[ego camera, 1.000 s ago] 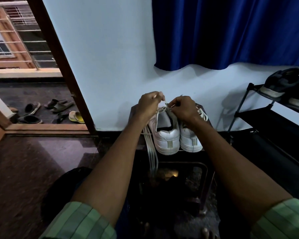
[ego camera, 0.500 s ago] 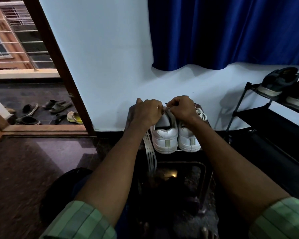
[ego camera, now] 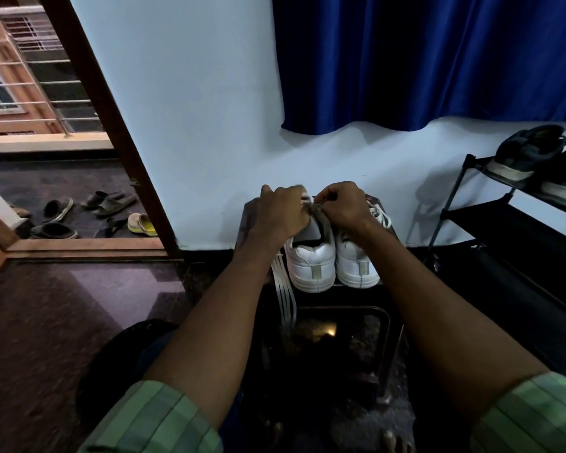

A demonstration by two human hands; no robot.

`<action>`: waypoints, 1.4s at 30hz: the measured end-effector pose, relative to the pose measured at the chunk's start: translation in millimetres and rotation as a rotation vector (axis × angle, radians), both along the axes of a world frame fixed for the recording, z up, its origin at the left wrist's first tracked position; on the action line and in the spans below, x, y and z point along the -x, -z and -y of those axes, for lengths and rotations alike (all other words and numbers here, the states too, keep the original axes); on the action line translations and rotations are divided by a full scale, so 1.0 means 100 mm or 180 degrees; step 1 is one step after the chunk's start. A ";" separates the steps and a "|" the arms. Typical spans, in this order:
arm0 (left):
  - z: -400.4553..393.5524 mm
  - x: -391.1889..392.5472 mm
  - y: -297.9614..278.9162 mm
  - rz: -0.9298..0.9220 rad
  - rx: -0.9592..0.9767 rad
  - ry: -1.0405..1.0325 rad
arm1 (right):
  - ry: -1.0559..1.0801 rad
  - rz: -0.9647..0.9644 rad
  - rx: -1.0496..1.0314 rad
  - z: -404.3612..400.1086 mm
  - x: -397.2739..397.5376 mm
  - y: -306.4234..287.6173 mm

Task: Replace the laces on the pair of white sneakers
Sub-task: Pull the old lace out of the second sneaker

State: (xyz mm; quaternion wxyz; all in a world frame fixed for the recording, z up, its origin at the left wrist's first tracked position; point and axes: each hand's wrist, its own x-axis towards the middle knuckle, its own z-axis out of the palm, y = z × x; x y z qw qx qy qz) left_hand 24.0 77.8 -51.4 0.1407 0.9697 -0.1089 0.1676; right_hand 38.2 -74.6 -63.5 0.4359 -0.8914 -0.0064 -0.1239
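Observation:
Two white sneakers stand heel toward me on a dark stool (ego camera: 388, 308) against the wall. Over the tongue of the left sneaker (ego camera: 311, 263), my left hand (ego camera: 283, 212) and my right hand (ego camera: 342, 204) are both curled, each pinching a white lace end. The lace between them is mostly hidden by my fingers. The right sneaker (ego camera: 356, 266) has white laces showing past my right wrist. Several loose white laces (ego camera: 285, 295) hang over the stool's front left edge.
A black shoe rack (ego camera: 504, 217) with dark shoes (ego camera: 530, 152) stands at the right. A blue curtain (ego camera: 422, 60) hangs above. An open doorway at the left shows sandals (ego camera: 111, 202) on a balcony floor. Dark tiled floor spreads to the left.
My left hand has come down from a raised pull and drawn in close to my right hand over the left sneaker's tongue. The sneakers have stayed put.

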 end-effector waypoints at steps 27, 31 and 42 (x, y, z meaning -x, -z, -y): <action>-0.05 -0.15 -0.06 -0.0469 0.2402 -0.0417 | -0.0067 0.0017 0.0170 0.01 0.00 -0.02; -0.30 -0.27 -0.04 -0.0815 0.2184 -0.1300 | -0.0339 0.0265 0.0645 -0.04 0.00 -0.04; -0.20 -0.13 -0.03 -0.1188 0.1612 -0.0659 | -0.0643 0.0373 0.1786 -0.17 -0.08 0.08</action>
